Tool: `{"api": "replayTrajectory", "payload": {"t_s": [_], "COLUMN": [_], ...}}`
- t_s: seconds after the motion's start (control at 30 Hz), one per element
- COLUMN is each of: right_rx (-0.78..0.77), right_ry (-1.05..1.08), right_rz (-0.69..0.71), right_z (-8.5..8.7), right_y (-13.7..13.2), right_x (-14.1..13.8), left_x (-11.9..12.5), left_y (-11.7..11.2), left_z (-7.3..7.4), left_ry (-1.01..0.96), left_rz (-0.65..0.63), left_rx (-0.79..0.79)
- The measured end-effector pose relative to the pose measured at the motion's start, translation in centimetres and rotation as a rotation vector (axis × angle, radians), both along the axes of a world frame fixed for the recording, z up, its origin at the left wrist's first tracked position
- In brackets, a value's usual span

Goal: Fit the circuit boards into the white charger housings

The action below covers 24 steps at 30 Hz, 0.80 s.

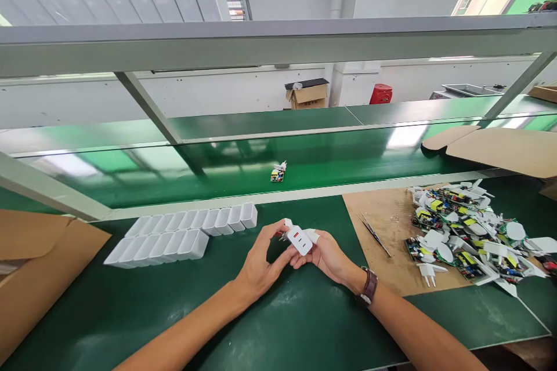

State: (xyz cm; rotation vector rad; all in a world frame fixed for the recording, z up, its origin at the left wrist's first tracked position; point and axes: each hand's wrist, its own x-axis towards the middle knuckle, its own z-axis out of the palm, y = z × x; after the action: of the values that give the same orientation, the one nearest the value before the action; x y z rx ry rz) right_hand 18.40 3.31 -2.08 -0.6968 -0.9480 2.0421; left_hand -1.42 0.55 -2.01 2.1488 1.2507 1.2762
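Note:
Above the green tabletop I hold a white charger between both hands. Its end face shows a red-marked port and narrower slots, and it is tilted toward me. My left hand pinches it from the left, thumb in front. A small white piece with a bit of red and metal shows by the left fingertips; its kind is unclear. From the right, my right hand grips the charger, with a white cover on one fingertip. White rectangular cases stand in two rows left of my hands.
Tweezers lie on a brown board, beside a pile of circuit boards with white plug parts. One such assembly sits on the green belt. Cardboard boxes flank both sides; a shelf beam crosses above.

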Motion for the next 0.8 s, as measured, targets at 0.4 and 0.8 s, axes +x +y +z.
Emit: {"api": "replayTrajectory", "payload": {"t_s": [0.4,0.8], "right_rx": [0.099,0.943], "right_ry": [-0.154,-0.855], "right_rz": [-0.072,-0.391], "right_z": [-0.6,-2.3], "right_y": [0.3,0.6], "right_x": [0.3,1.4], "left_x": [-0.4,-0.4], "left_y": [0.0,0.8], "left_z": [-0.4,0.4], "left_ry": [0.001,0.069], "left_rz": [-0.019,-0.136], "left_rx": [-0.102,-0.376]}}
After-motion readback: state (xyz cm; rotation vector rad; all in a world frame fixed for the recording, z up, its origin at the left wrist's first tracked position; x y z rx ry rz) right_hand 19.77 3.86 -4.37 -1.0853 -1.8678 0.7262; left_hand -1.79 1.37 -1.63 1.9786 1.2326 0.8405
